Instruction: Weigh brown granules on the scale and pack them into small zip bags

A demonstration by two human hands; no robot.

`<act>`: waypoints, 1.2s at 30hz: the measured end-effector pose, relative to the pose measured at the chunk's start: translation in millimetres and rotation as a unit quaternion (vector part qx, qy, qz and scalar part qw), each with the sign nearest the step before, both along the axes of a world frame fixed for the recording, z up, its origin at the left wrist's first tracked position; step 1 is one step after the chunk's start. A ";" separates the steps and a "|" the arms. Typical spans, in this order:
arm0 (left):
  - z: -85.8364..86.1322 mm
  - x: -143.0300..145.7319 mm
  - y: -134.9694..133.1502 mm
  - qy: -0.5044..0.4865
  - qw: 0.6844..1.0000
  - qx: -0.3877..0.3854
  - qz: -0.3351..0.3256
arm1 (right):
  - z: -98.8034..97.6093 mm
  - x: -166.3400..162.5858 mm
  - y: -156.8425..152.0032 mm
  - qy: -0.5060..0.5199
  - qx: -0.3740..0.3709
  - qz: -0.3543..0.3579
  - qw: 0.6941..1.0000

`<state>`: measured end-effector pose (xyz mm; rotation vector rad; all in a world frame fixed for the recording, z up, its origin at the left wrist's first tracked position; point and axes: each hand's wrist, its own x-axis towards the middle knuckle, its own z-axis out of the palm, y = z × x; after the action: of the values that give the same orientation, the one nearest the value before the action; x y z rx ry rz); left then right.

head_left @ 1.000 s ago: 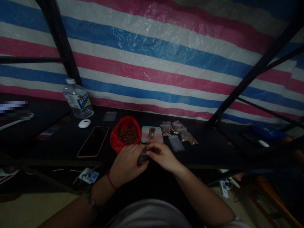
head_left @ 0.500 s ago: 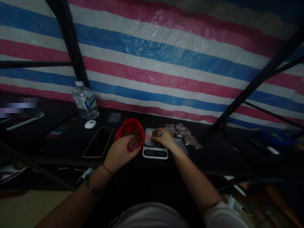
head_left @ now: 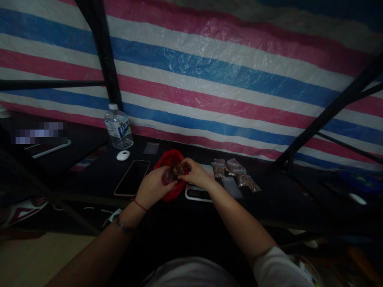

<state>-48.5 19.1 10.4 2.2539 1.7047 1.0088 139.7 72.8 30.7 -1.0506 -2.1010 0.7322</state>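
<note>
My left hand (head_left: 154, 186) is closed round a small clear bag held over the red bag (head_left: 171, 159) of brown bits. My right hand (head_left: 195, 173) pinches a small cup (head_left: 177, 170) of the brown bits, tilted at the mouth of that clear bag. Both hands meet just in front of the red bag. The white scale (head_left: 198, 193) sits under my right wrist, mostly hidden.
Several filled small bags (head_left: 235, 172) and an empty flat bag (head_left: 232, 187) lie right of the scale. A phone (head_left: 132, 183), a white round object (head_left: 123, 155) and a water bottle (head_left: 119, 127) stand to the left. Black frame bars cross the striped tarp wall.
My right hand lifted the small cup off the scale and brought it left to my left hand over the red bag. The view shifted left.
</note>
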 end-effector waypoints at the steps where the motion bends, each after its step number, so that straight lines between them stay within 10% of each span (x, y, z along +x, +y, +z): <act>1: 0.1 -0.6 -0.1 -0.006 1.000 -0.002 0.000 | 2.9 -2.4 -0.7 -0.021 0.016 0.019 0.999; 9: -1.9 0.5 1.0 -0.086 0.996 0.001 -0.012 | 23.8 -11.4 -0.7 -0.096 0.092 0.127 0.983; 36: -1.8 4.0 -0.7 -0.202 0.979 0.031 0.015 | 39.9 -21.6 -6.4 -0.005 0.066 0.140 0.988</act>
<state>-44.5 18.4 8.6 1.8892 1.5495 1.4280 118.1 66.4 70.6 -0.6962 -2.2999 0.7084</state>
